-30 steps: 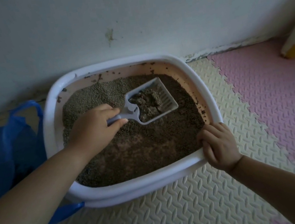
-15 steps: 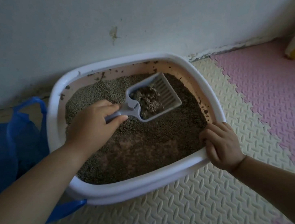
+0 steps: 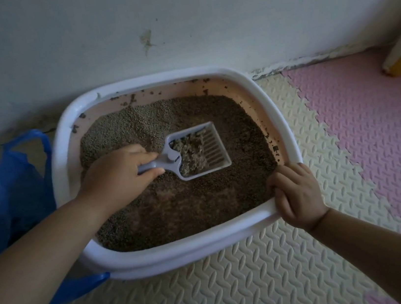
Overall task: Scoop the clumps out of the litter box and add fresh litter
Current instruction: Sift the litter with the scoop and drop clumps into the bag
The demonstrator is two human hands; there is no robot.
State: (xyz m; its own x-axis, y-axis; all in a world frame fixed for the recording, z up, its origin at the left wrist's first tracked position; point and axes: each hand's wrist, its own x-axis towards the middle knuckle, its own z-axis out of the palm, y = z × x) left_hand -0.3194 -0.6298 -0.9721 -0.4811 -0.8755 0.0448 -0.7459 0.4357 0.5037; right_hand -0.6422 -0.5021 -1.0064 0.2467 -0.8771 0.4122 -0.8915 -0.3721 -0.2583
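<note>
Gripping the handle of a pale grey slotted plastic litter scoop (image 3: 213,147) with the left hand (image 3: 117,175), fingers (image 3: 143,154) curling tight round it. Holding the scoop roughly level just over the litter near the box's middle, blade pointing right and away. Carrying a greyish clump of stuck-together litter (image 3: 190,153) in the scoop, heaped toward the handle end, slots at the far end showing mostly bare. Clamping the near right corner of the oval white plastic litter box (image 3: 182,253) with the right hand (image 3: 296,192), fingers (image 3: 276,185) hooking over the rim into the box, thumb hidden. Noting brown-grey granular litter (image 3: 189,205) filling the box, paler and higher at far left, thinner at near middle with pinkish bottom showing through. Noting dried crumbs sticking to the inner wall along the far and right sides. Standing the box on a cream diamond-embossed foam floor mat (image 3: 239,288), back edge against a pale painted wall (image 3: 175,13). Noting a blue plastic bag (image 3: 7,194) lying just left of the box, touching it, one handle loop poking out under the near left corner. Noting a pink foam mat (image 3: 371,127) adjoining on the right.
</note>
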